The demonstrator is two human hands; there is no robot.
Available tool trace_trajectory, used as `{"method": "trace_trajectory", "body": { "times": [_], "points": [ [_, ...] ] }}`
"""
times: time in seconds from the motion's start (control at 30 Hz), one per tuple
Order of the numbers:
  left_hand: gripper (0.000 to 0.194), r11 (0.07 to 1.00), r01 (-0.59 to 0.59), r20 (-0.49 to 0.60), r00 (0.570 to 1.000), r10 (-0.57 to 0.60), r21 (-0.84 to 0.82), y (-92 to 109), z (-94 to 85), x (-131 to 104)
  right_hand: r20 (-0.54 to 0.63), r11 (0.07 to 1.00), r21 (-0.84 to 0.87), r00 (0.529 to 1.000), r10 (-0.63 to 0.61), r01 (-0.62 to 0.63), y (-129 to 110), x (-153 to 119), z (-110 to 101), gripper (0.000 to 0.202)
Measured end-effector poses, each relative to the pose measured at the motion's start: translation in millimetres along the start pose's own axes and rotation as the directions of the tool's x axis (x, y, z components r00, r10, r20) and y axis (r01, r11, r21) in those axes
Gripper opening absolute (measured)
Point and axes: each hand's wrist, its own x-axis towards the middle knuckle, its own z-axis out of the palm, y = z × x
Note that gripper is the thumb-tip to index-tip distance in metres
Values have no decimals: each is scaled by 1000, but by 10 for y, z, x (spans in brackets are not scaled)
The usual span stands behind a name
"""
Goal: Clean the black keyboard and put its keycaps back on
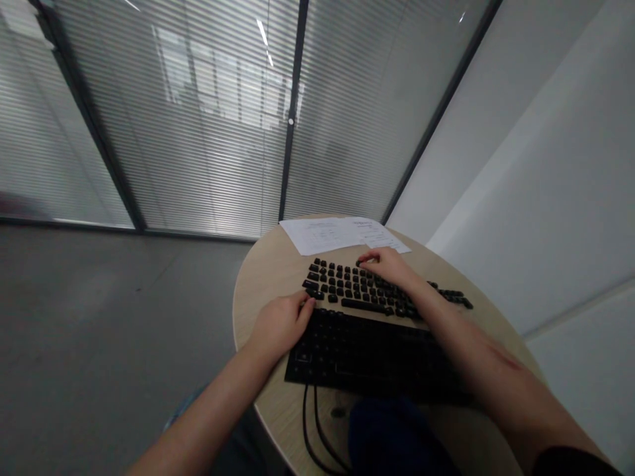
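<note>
Centrally, loose black keycaps (364, 306) lie in keyboard-like rows on a round wooden bench (262, 277), just beyond a black keyboard (367, 350). The left hand (280, 324) has its fingers bent at the rows' near left corner; the right hand (391, 266) curls its fingers, nearly closed, at the far row. Whether either grips a keycap, I cannot tell. Printed papers (332, 235) lie beyond, before a glass partition (208, 145).

No text can be read: the paper (342, 233) just beyond the black keycaps (364, 305) bears printed lines — too small to make out — and the keycaps' own markings are illegible.
</note>
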Motion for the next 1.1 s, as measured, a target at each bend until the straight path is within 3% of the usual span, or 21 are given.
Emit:
{"method": "trace_trajectory", "body": {
  "times": [0.13, 0.23, 0.37, 0.7, 1.1],
  "points": [
    [37, 1000, -5, -10, 1000, 5, -13, -12, 14, 8, 150, 965, 258, 984, -97, 56, -291, -625, 47, 25],
    [38, 1000, 7, -19, 1000, -8, -29, -8, 13, 7, 110, 959, 266, 986, -128, 95, -384, -877, 172, 18],
    [39, 999, 25, -23, 999, -26, -49, 15, -3, -4, 120, 960, 257, 981, -151, 116, -364, -891, 276, 18],
    [40, 995, 62, -41, 997, -65, -79, 10, 11, 1, 141, 949, 278, 971, -192, 147, -348, -877, 283, 16],
    [45, 988, 62, -65, 995, -72, -140, 3, 9, -13, 92, 941, 18, 937, -338, 338, -443, -946, 306, 12]
  ]
}}
